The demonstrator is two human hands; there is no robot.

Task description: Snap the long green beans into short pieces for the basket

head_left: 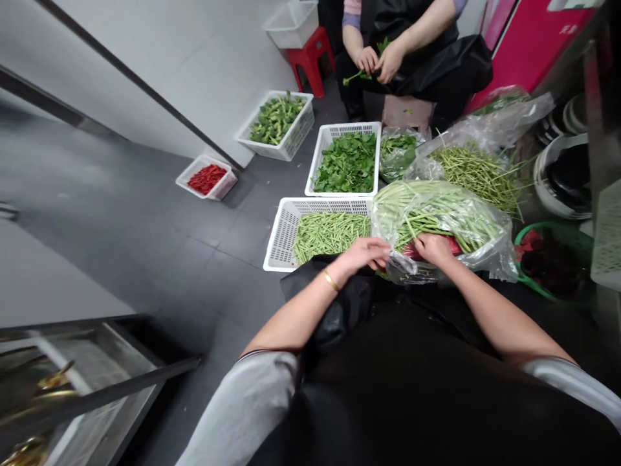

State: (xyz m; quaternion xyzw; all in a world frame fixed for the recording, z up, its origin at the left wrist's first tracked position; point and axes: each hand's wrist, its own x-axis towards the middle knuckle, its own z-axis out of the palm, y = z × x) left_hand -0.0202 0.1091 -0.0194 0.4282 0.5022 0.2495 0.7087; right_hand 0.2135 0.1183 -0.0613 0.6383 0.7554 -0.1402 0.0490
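A clear plastic bag [485, 223] full of long green beans [439, 217] lies right in front of me, with a red band or wrapping [455, 245] showing among the stalks. My left hand [369, 252] is at the bag's left edge, its fingers curled against the plastic. Inside the bag's opening, my right hand [433, 248] is closed around bean stalks beside the red wrapping; its fingertips are partly hidden. Left of the bag, a white perforated basket [284, 236] holds short cut beans [332, 234], close to my left hand.
Beyond are a basket [342, 129] of leafy greens, a basket [291, 142] of cut green vegetables and a small basket [224, 186] of red peppers. Opposite, a person's hands [381, 63] hold a green stem. Loose stalks [475, 171] and a green basket [557, 294] are at right.
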